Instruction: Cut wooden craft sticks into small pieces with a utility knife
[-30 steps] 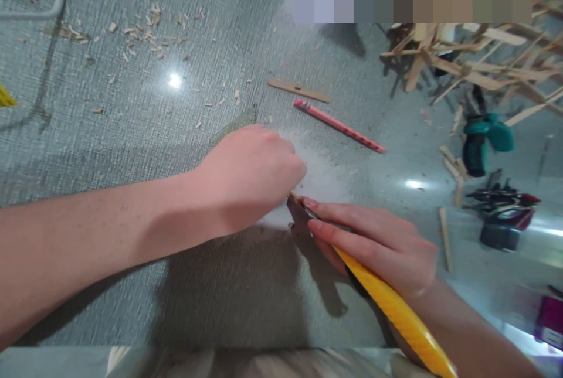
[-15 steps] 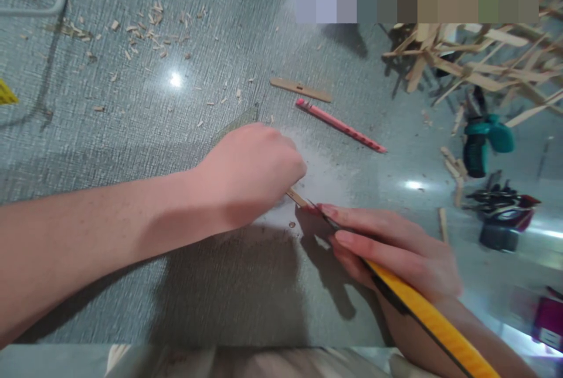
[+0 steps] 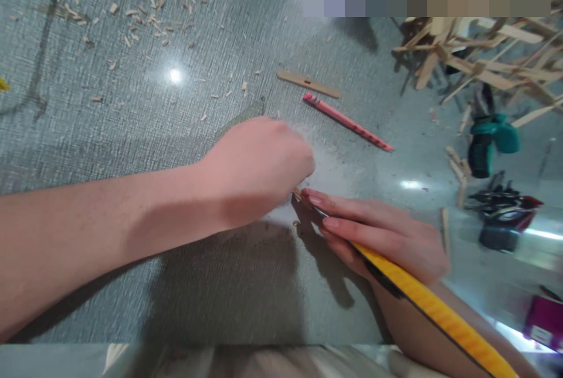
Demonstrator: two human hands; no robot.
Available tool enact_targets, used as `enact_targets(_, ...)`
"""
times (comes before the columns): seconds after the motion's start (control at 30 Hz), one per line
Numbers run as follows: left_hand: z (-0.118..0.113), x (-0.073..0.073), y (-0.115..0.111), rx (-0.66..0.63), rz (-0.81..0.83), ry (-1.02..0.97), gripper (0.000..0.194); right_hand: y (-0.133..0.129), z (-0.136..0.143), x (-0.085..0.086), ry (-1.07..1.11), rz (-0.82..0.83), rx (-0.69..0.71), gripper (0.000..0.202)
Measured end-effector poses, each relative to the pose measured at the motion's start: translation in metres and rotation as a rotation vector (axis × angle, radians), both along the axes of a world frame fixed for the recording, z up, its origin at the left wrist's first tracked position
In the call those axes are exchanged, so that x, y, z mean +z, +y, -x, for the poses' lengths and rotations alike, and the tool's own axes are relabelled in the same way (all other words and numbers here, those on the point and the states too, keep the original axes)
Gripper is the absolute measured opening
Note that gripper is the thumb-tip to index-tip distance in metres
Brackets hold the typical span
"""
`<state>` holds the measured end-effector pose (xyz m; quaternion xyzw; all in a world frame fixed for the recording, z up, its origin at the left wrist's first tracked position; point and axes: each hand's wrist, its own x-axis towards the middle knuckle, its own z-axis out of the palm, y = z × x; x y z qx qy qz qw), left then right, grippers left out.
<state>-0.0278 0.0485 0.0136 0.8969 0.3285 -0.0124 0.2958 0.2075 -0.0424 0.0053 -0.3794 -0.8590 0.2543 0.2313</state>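
Note:
My left hand [image 3: 264, 167] is closed in a fist on a thin wooden stick [image 3: 297, 193], with only its short end showing below my fingers. My right hand [image 3: 382, 237] grips a yellow cutter knife [image 3: 422, 299], its handle running back along my forearm toward the lower right. The narrow metal blade points up-left, and its tip meets or nearly meets the stick; my right fingertips partly hide it. Just below the stick, a tiny round brown bit lies on the table. Beyond my left hand are a pink pencil [image 3: 347, 122] and a flat wooden craft stick [image 3: 309, 84] with a small slot.
Wood chips [image 3: 149, 14] are scattered across the grey table [image 3: 229, 290] at upper left. On the right stand a wooden stick structure [image 3: 479, 53], teal-handled pliers [image 3: 481, 143], a dark holder of small tools [image 3: 499, 231] and a purple box [image 3: 545, 322].
My right hand and the knife have moved up-left, closer to my left fist, and less of the stick shows. The view has shifted slightly.

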Motion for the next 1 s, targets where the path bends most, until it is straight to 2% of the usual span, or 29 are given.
enact_targets(0.27,0.000,0.002,-0.001,-0.016,-0.007,0.009,0.020,-0.001,0.006,-0.004,0.041,-0.049,-0.003,0.065)
enact_targets(0.57,-0.001,0.003,-0.001,-0.009,-0.022,0.027,0.020,-0.007,0.014,0.003,-0.019,-0.054,-0.031,0.069)
enact_targets(0.77,-0.002,0.005,-0.001,0.023,0.003,0.036,0.018,-0.008,0.010,0.003,-0.024,-0.063,-0.059,0.059)
enact_targets(1.0,-0.002,0.004,-0.002,0.033,-0.012,0.035,0.021,-0.006,0.007,0.004,-0.046,-0.056,-0.021,0.054)
